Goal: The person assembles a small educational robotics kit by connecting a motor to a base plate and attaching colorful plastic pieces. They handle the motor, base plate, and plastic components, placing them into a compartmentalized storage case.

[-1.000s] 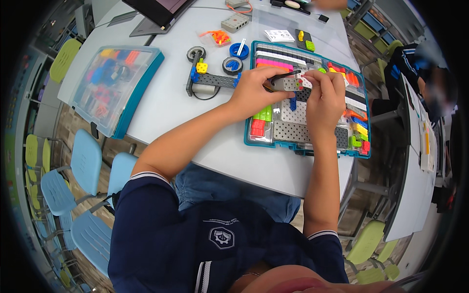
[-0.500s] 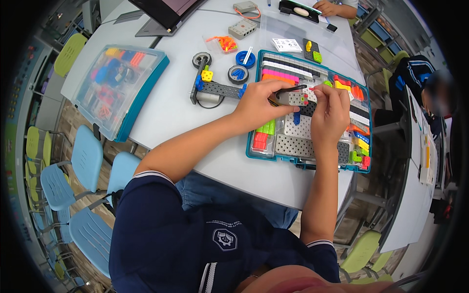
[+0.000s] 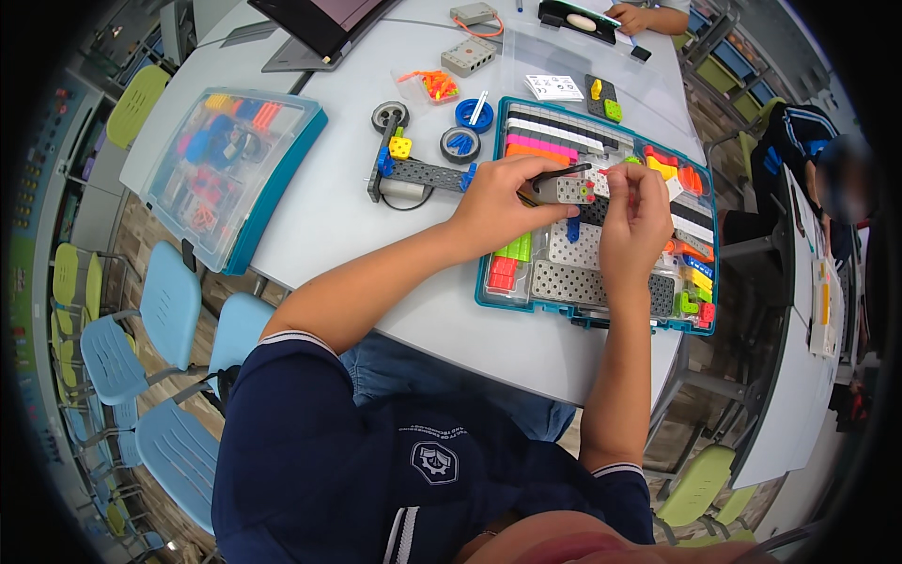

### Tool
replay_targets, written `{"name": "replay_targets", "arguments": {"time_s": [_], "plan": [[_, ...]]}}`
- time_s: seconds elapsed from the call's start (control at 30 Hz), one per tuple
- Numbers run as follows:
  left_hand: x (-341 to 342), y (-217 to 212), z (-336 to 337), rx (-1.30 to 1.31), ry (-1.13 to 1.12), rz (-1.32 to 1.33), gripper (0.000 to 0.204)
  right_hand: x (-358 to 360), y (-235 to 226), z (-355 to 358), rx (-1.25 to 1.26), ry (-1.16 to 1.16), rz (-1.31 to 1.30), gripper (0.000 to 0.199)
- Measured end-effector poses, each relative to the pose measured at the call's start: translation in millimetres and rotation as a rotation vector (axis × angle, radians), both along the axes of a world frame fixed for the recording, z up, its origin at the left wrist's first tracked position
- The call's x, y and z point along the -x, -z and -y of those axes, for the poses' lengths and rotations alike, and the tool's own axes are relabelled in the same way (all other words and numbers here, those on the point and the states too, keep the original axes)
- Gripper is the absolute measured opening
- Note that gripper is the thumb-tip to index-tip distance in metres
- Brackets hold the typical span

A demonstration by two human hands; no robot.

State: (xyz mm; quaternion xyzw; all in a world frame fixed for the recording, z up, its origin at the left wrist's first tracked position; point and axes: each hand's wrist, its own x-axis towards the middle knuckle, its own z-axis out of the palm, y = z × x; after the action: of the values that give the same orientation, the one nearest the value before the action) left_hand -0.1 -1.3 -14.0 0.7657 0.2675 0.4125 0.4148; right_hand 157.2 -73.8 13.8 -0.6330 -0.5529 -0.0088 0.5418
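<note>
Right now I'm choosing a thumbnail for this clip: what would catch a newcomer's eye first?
First, the two hands meeting mid-table: the left hand holds a small grey perforated block while the right hand works at its end. Under them lies an open teal parts tray full of bright building pieces. To the left sits a closed clear-lidded case of colourful parts.

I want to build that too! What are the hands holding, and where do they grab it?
The left hand grips a small grey perforated block by its left end. The right hand pinches at its right end; what its fingers hold is too small to tell.
</note>
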Motion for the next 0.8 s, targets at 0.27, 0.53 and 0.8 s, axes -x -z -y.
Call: {"name": "replay_targets", "arguments": {"time_s": [0.27,0.53,0.8], "plan": [[0.1,-1.8,0.9,0.041,0.002,0.002,0.050,-18.8,-2.9,-2.1,0.268,-0.378,-1.151,0.013],[0.4,-3.5,-1.6,0.083,0.014,0.007,0.051,-20.7,-10.9,0.9,0.253,-0.416,-1.256,0.020],[-1.7,-2.9,0.5,0.038,0.014,0.028,0.050,-0.1,-9.0,-0.8,0.073,-0.155,-0.649,0.019]]}}
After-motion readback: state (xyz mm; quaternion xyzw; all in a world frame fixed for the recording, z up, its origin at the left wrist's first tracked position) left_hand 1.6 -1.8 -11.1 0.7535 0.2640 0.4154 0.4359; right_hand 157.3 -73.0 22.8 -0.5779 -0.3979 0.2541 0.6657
